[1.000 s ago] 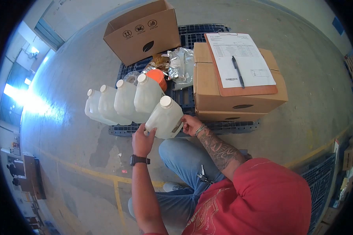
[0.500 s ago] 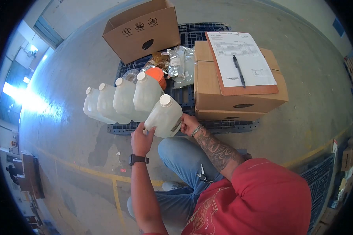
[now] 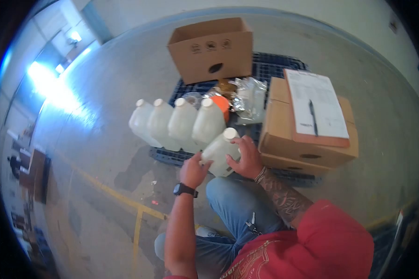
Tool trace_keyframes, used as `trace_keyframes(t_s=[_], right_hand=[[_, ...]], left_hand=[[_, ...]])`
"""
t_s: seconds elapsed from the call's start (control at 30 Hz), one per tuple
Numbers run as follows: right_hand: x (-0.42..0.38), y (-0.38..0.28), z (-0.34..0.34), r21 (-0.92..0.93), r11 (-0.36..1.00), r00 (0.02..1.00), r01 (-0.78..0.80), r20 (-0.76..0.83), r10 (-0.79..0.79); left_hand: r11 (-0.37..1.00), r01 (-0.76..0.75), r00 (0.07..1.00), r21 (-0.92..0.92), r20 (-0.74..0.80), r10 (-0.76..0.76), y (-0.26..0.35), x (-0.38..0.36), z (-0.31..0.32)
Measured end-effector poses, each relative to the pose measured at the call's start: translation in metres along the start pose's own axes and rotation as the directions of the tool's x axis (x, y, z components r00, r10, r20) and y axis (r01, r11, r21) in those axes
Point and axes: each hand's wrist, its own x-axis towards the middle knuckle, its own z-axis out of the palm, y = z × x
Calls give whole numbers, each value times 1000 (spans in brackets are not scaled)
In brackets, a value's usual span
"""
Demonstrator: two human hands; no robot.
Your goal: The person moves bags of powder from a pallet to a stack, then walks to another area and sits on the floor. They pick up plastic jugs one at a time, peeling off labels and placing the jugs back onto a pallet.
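A translucent white plastic jug (image 3: 219, 157) with a white cap (image 3: 229, 133) is in front of my knee, slightly tilted. My left hand (image 3: 194, 171) grips it at the left side, thumb against the plastic. On the other side, my right hand (image 3: 248, 160) holds the jug with thumb and fingers curved apart, the fingertips just below the cap. A dark patch shows low on the jug near my right thumb. Behind and to the left stand several similar capped jugs in a row, the nearest jug (image 3: 208, 122) close to the held one.
A blue pallet (image 3: 277, 63) bears an open cardboard box (image 3: 186, 65), foil and clear bags (image 3: 250, 100), and an orange round lid (image 3: 221, 106). Closed cartons (image 3: 274, 132) at right carry a clipboard (image 3: 323, 109) with papers and a pen (image 3: 313, 118).
My right hand has moved from the jug's lower right side up toward its cap. My left hand stays on the left side. The view has shifted, so everything sits further right and lower.
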Motion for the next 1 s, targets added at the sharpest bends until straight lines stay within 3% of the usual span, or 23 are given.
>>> trace_keyframes(t_s=[0.1, 0.17, 0.2, 0.3, 0.4, 0.5, 0.6, 0.7, 0.8, 0.9, 1.0], right_hand=[[58, -9, -5, -96, 960, 945, 264, 223, -238], [89, -15, 8, -79, 899, 832, 430, 422, -361], [96, -13, 16, -82, 917, 781, 392, 556, -284], [101, 0, 44, -120, 919, 650, 375, 741, -169], [94, -17, 59, -255, 940, 618, 228, 784, 63], [87, -26, 78, -280, 941, 638, 192, 764, 97], [81, -35, 99, -227, 949, 671, 218, 741, 23], [76, -68, 122, -184, 951, 627, 250, 779, -14], [69, -98, 148, -109, 945, 588, 309, 803, -100], [57, -114, 173, -65, 946, 609, 317, 778, -151], [52, -113, 188, -82, 961, 557, 265, 826, -83]], left_hand=[[999, 24, 999, 34, 47, -25, 7, 7, -9], [996, 2, 1000, 91, 20, -4, -5, 10, -8], [990, -12, 999, 138, 44, 6, -10, 14, -9], [984, -32, 996, 174, 86, 17, -20, 24, -25], [982, -89, 996, 168, -9, 92, -32, 29, -31], [993, -10, 984, 117, -177, 31, -40, 15, -37], [988, 125, 963, 88, -251, -99, -67, -14, -49], [967, 252, 945, 35, -225, -238, -96, -38, -68], [964, 258, 924, -68, -273, -266, -99, -58, -106], [943, 299, 869, -144, -368, -331, -124, -78, -118], [911, 369, 856, -185, -315, -410, -154, -104, -115]])
